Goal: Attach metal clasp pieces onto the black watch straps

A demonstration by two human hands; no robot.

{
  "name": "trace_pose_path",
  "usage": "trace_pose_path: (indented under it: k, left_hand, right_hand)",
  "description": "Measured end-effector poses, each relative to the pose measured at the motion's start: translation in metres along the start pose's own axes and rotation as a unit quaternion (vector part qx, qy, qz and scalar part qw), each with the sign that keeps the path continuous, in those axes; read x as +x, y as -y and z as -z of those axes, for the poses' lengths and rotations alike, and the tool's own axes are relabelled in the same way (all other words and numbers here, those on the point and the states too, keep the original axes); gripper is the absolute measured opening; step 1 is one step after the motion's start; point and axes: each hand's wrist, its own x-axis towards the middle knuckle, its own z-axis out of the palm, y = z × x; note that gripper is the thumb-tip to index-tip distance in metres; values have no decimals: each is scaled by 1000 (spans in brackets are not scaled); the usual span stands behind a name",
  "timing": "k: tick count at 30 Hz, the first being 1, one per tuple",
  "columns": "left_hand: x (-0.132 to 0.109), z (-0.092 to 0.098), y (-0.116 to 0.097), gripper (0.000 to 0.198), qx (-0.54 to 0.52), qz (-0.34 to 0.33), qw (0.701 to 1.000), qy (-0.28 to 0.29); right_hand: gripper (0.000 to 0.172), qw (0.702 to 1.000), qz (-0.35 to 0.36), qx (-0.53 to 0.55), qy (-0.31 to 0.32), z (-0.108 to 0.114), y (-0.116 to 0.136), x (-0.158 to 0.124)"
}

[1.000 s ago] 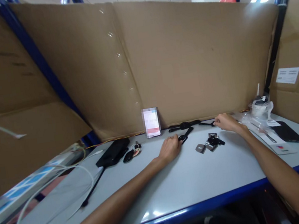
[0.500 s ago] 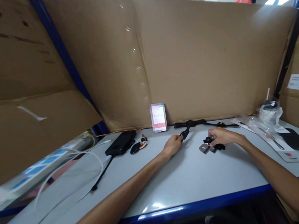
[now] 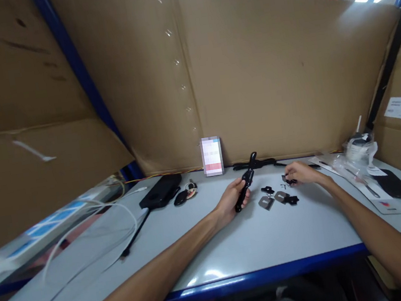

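My left hand (image 3: 232, 196) is closed around a long glossy black plastic arm (image 3: 247, 178), held tilted above the table, its far end pointing up and away. Farther right, my right hand (image 3: 300, 174) pinches a small dark piece, too small to name, just over the tabletop. Between the hands lie flat grey metal plates with slots (image 3: 266, 203), small black brackets (image 3: 291, 200) and tiny silver bits (image 3: 283, 186), perhaps screws. Another black arm-like part (image 3: 262, 163) rests at the back by the cardboard.
A phone with a lit screen (image 3: 212, 157) leans on the cardboard wall (image 3: 267, 70). Leftward are a black power bank (image 3: 161, 190), keys (image 3: 186, 195), white cables and a power strip (image 3: 64, 221). Clear plastic packaging (image 3: 350, 173) and a dark phone (image 3: 396, 185) lie right.
My left hand has lifted the black arm and turned it upward, nearer to me. My right hand has moved slightly back and right, leaving plates and brackets spread on the table.
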Motion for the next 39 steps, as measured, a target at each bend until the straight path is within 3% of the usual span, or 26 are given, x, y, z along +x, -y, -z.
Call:
trace_pose_path:
  k: [4, 9, 19, 23, 29, 33, 36, 39]
  left_hand:
    - [-4, -7, 5, 17, 46, -27, 999, 8]
    - [-9, -14, 4, 17, 67, -31, 997, 8]
    - [-5, -11, 7, 15, 44, -20, 999, 5]
    - [-5, -10, 7, 16, 52, -13, 999, 0]
    - [-5, -9, 7, 17, 55, -2, 998, -14]
    - [-4, -6, 8, 22, 45, -6, 999, -6]
    - [-5, -6, 7, 22, 42, 0, 999, -6]
    - [-5, -6, 7, 21, 39, 1, 999, -2]
  right_hand:
    - [7, 998, 34, 51, -31, 2, 6, 0]
    - [8, 997, 48, 52, -18, -5, 14, -2]
    - [14, 997, 53, -39, -42, -15, 11, 2]
    - [17, 994, 23, -86, -62, -12, 3, 7]
    - [20, 995, -69, -62, 34, 7, -8, 3]
    - [27, 990, -89, -87, 70, 18, -13, -5]
    - [32, 981, -70, -183, 10, 21, -6, -11]
    - [27, 962, -24, -262, -77, 13, 13, -17]
